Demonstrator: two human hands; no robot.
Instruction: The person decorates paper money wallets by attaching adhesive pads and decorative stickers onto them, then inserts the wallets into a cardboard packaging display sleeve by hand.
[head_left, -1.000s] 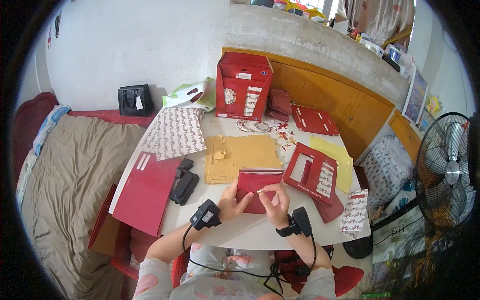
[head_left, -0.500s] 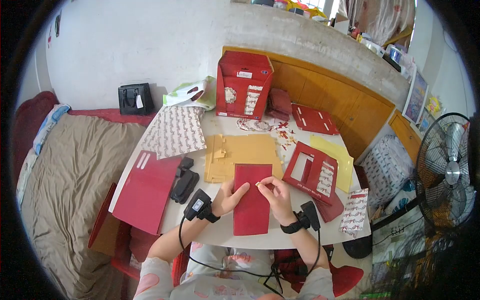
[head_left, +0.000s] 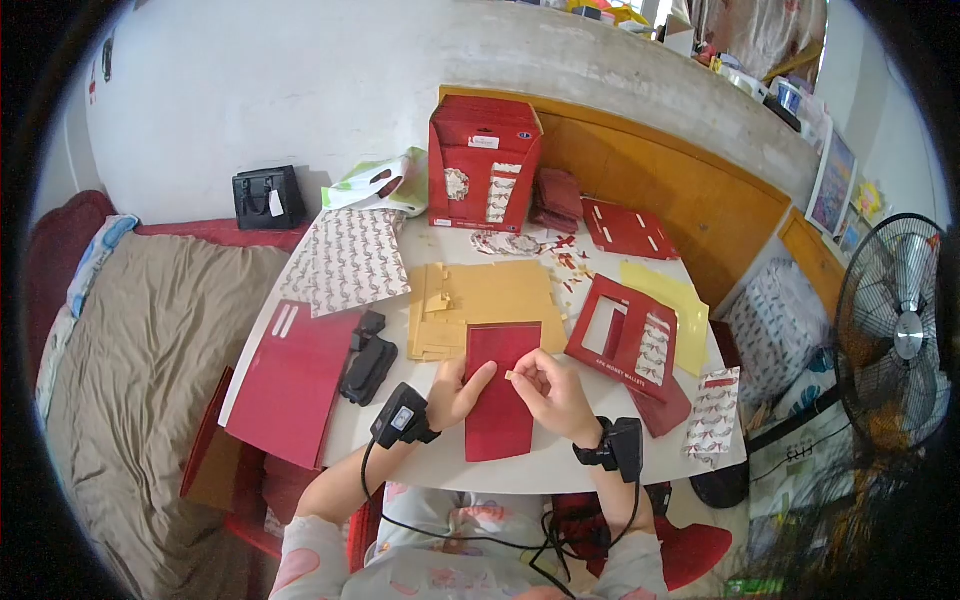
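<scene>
A long red envelope (head_left: 500, 420) stands out in front of me over the table's front part, its plain face toward me. My left hand (head_left: 458, 392) grips its left edge, with the thumb on the face. Close to the envelope's right side, my right hand (head_left: 552, 390) pinches a tiny pale piece (head_left: 511, 376) between thumb and fingertips. Just beyond the envelope lie tan paper sheets (head_left: 490, 290) with small folded pieces on them. To the right is a red box sleeve (head_left: 622, 335) with a cut-out window and patterned paper.
A tall red display box (head_left: 483, 165) stands at the back. Patterned sheets (head_left: 355, 262), a large red card (head_left: 290, 380) and a black case (head_left: 369, 370) lie at the left. Yellow sheets (head_left: 690, 320) lie at the right, near a fan (head_left: 908, 338). Red scraps (head_left: 570, 265) are scattered behind.
The red envelope has gone from a foreshortened view with its top edge showing to its full long face. My right hand has moved slightly off its face, still pinching the pale piece.
</scene>
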